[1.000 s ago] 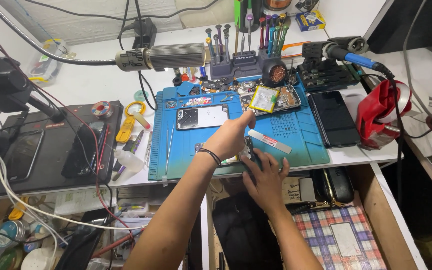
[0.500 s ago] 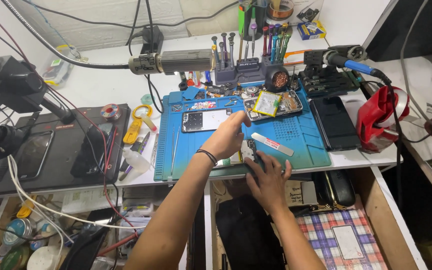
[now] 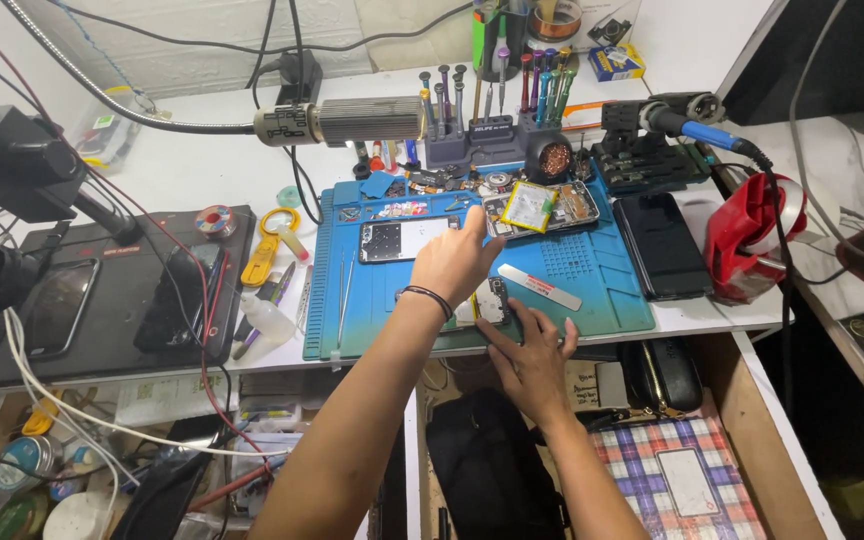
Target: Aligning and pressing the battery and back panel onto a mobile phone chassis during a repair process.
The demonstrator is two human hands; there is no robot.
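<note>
Blue work mat (image 3: pixel 592 280): spread at the bench edge, so parts stay within your reach. Opened phone (image 3: pixel 540 207) (back cover off): lies at the mat's far side. Left hand (image 3: pixel 457 262): arm stretched forward, fingers loosely curled, apparently holding nothing. Right hand (image 3: pixel 532 350): fingers spread, pinning a small circuit board (image 3: pixel 492 300) flat at the mat's near edge.

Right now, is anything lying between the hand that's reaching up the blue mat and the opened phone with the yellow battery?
Nothing visible does. The left hand reaches up the blue mat; only bare mat shows between its fingertips and the opened phone. The white strip tool lies lower, off to the side.
</note>
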